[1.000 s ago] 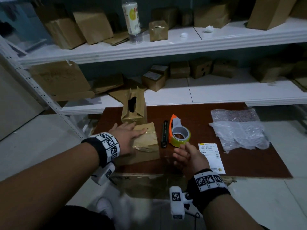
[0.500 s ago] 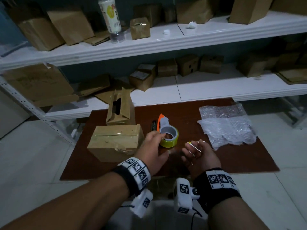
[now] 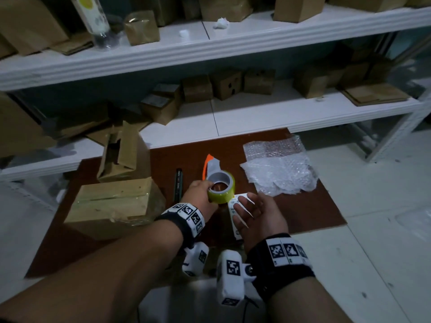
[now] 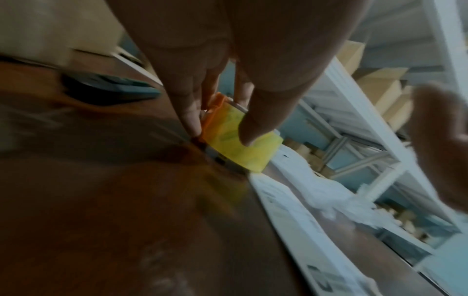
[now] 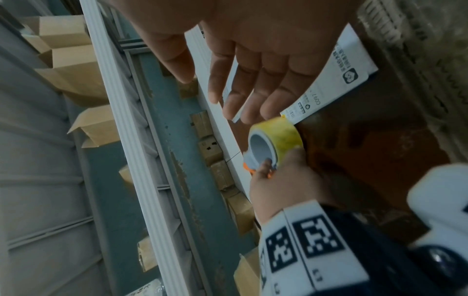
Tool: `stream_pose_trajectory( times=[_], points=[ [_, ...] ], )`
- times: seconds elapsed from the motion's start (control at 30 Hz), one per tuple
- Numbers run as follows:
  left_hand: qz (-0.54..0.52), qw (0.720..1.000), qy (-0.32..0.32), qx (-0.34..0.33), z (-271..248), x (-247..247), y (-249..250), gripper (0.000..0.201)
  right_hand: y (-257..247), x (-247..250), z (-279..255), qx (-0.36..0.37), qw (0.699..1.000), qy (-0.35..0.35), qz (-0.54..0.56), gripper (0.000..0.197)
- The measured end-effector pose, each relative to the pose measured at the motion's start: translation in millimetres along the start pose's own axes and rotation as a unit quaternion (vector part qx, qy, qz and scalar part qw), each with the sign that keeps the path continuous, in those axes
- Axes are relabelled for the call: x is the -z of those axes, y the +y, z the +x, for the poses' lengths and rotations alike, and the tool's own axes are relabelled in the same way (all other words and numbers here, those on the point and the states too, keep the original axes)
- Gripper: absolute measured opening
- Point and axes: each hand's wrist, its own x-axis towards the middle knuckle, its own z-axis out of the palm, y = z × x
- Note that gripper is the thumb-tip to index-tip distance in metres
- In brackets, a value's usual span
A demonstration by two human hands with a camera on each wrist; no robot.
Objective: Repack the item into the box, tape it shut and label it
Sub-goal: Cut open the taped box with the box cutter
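A brown cardboard box (image 3: 116, 203) with clear tape along its top seam sits on the left of the dark red board (image 3: 314, 210). My left hand (image 3: 208, 191) grips the tape dispenser (image 3: 221, 188), a yellowish roll on an orange-and-grey holder. In the left wrist view my thumb and fingers (image 4: 192, 120) pinch the tape dispenser (image 4: 240, 146) just above the board. My right hand (image 3: 245, 206) is held flat, fingers straight, just right of the roll and above the white shipping label (image 3: 234, 214). The right wrist view shows the straight fingers (image 5: 253, 86), the label (image 5: 341, 76) and the roll (image 5: 276, 138).
A smaller box (image 3: 123, 157) with raised flaps stands behind the taped box. A black pen (image 3: 178, 183) lies left of the dispenser. Sheets of bubble wrap (image 3: 277, 169) lie at the board's back right. White shelves (image 3: 256, 117) with several cartons run behind.
My left hand left the taped box, moved right and took hold of the tape dispenser. My right hand uncurled and now hovers flat beside the roll over the label.
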Motion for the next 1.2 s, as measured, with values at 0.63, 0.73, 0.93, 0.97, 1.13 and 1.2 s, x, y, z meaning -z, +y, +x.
stream_pose_trajectory(
  times=[0.63,0.73,0.93,0.97,1.13,1.2],
  points=[
    [0.045,0.992,0.036,0.113,-35.3,-2.2,-50.5,0.018,23.7,-12.9,2.2,-0.007,0.997,0.002,-0.073,0.02],
    [-0.095,0.983,0.074,0.141,-48.8,1.0,-47.1,0.015,33.8,-17.4,-1.0,-0.019,0.989,0.005,-0.144,0.02],
    [-0.31,0.933,0.12,0.136,-83.8,20.7,-35.9,0.018,59.6,-34.8,-14.3,-0.033,0.96,-0.079,-0.267,0.026],
    [-0.312,0.935,0.115,0.12,-91.2,23.6,-35.7,0.019,63.6,-38.1,-16.4,-0.022,0.953,-0.095,-0.286,0.027],
    [-0.274,0.959,0.072,0.013,-116.5,43.5,-46.4,0.034,78.0,-49.3,-20.2,0.083,0.87,-0.138,-0.466,0.032],
    [-0.275,0.959,0.061,-0.009,-124.7,53.5,-55.0,0.037,80.0,-49.3,-21.0,0.1,0.875,-0.145,-0.45,0.021]
  ],
)
